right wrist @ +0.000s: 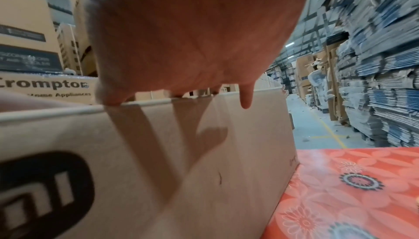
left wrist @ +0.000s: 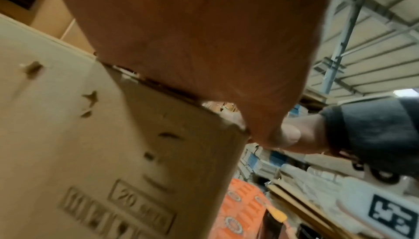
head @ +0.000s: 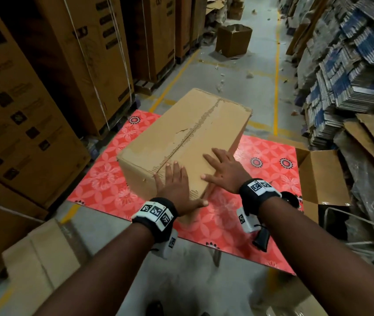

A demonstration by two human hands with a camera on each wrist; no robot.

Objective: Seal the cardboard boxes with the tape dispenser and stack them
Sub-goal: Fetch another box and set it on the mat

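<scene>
Both hands, left hand [head: 174, 183] and right hand [head: 223, 171], spread flat on corrugated rectangular box [head: 181, 135]; glossy floral table [head: 104, 179].

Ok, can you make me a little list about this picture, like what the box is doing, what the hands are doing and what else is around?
box: closed cardboard box lying on the table, no tape seen along its top seam
table: red flowered top
left hand: left hand flat on the box's near end, fingers straight
right hand: right hand flat on the box top, fingers spread
other box: open box at the table's right edge
tape dispenser: black handle under the right wrist, mostly hidden
</scene>
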